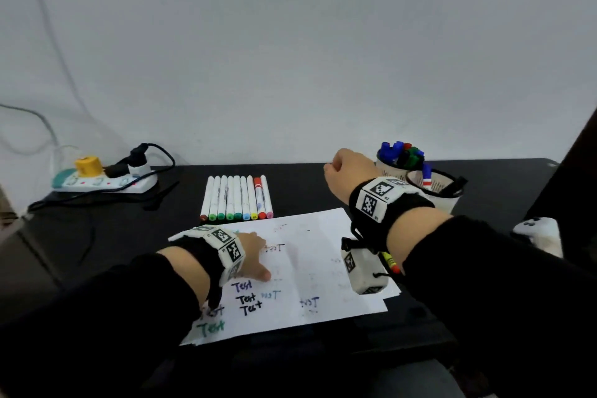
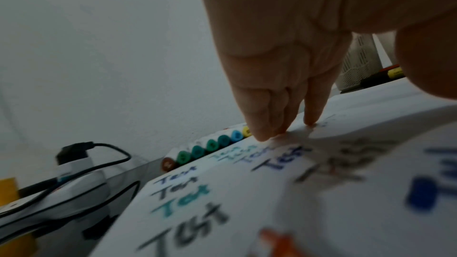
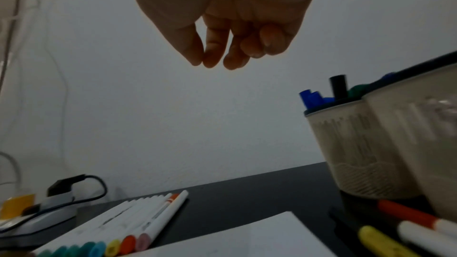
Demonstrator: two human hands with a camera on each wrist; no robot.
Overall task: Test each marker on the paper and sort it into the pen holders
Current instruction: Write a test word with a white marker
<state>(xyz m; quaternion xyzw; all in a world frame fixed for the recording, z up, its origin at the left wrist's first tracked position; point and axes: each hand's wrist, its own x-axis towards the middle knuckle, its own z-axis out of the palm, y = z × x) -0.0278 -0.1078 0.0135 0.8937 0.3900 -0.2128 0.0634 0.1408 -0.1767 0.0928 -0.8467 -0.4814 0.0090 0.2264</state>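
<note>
Left hand [image 1: 253,255] flat, fingers straight, pressing paper [image 1: 300,268]; right hand [image 1: 347,171] aloft, fingers loosely curled, empty.

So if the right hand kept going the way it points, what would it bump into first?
Probably the wall. The right hand hangs empty above the table, left of the pen holders, with only air ahead of its fingers; depth is unclear.

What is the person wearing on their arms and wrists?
Both arms are in long black sleeves. Each wrist has a black strap carrying white blocks printed with black-and-white square codes: one by the left hand, one by the right hand. A white camera box hangs under the right wrist.
</note>
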